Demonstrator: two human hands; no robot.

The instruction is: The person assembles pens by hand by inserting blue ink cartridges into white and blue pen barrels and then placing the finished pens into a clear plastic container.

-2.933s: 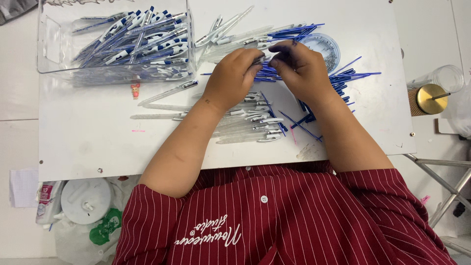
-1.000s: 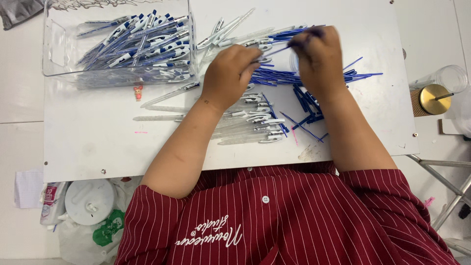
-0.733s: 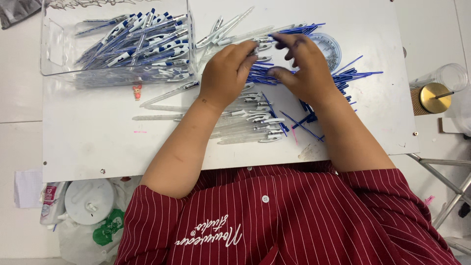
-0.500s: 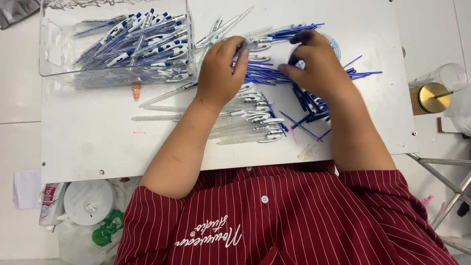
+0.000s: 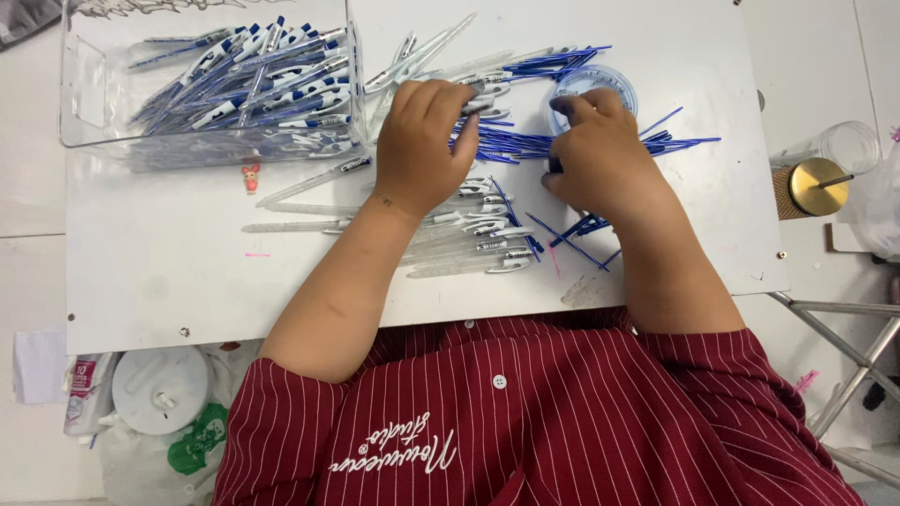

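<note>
Head view: both hands have drawn back together over the middle of the white tabletop [image 5: 141,272]. Half a second ago the right hand reached up toward the far edge of the blue pile; now the right hand [image 5: 605,155] sits lower, curled, fingertips pressed down among the thin blue pen refills [image 5: 511,145] just in front of the small round clear tub [image 5: 609,82]. Its fingers are bent close together, but whether they pinch a refill cannot be told, since the palm hides them. The left hand [image 5: 422,145] has shifted slightly right and is closed loosely around a clear plastic pen barrel [image 5: 480,103], whose tip pokes out past the knuckles toward the right hand. Judging from this, a refill and a barrel are being brought to meet between the two hands, so one more pen is in assembly.

Below the left wrist lies the heap of empty clear pen barrels [image 5: 459,245]. The transparent rectangular bin [image 5: 84,103] at the upper left holds finished blue-and-white pens [image 5: 253,80], well apart from both hands
</note>
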